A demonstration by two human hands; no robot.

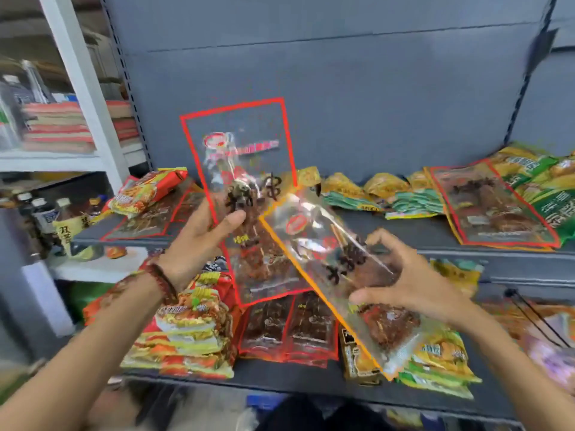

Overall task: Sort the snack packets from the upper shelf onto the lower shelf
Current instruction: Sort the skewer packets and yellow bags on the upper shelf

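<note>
Clear plastic with a red border made up the packet (239,150) that the left hand (202,241) gripped, thumb across its front and fingers behind, so that it stood nearly upright in front of the upper shelf (404,234). The right hand (413,287) pinched a second clear packet (314,231), orange along its edge, by its middle. This one slanted down to the right, its lower end hanging over the lower shelf (280,381). Both held dark, reddish snack pieces, and the two overlapped where their edges crossed between the hands.

On the lower shelf, directly beneath, lay a row of dark red-edged packets (289,328), with noodle packets (193,331) to their left and yellow-green packets (435,359) to their right. The step in hand looked like the carry down. To do it well, each packet probably belonged with the dark row, laid flat and face up, one at a time so the slippery films would not snag on each other. Another red-edged packet (491,206) lay flat on the upper shelf, far right.
</note>
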